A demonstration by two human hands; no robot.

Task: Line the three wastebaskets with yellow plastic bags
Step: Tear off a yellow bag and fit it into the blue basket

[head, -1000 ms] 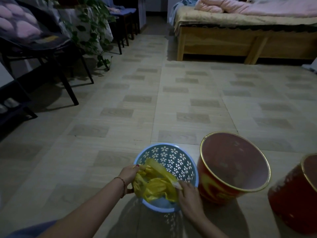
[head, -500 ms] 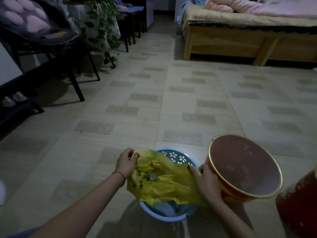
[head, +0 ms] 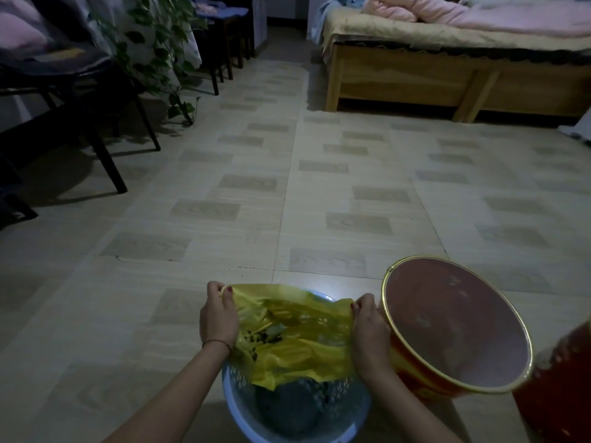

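Dim room, tiled floor (head: 287,193), view from above. Left hand (head: 218,318) pinching the left edge of the yellow plastic bag (head: 294,337), fingers curled round the film, thin bracelet (head: 217,343) at the wrist. Right hand (head: 367,334) gripping the right edge of the same bag, fingers curled, just beside the rim of the red bucket. Bag stretched wide between both hands, held over the mouth of the blue perforated wastebasket (head: 236,401), lower part of the film hanging down into the opening, not pulled over the rim. Dark printed marks on the film near the left wrist, too blurred to read. Wastebasket standing upright on the floor, close to the lower edge of the picture, flower-shaped holes visible in its wall. To the right, touching or almost touching it, a red wastebasket with gold rim (head: 454,327), tilted toward the camera, unlined inside. Further right, cut by the picture edge, a second red wastebasket (head: 559,388), only partly visible. In the back, a wooden bed (head: 415,78) with pink bedding (head: 479,14); at the left, a dark chair (head: 64,91) and a trailing green plant (head: 153,43).
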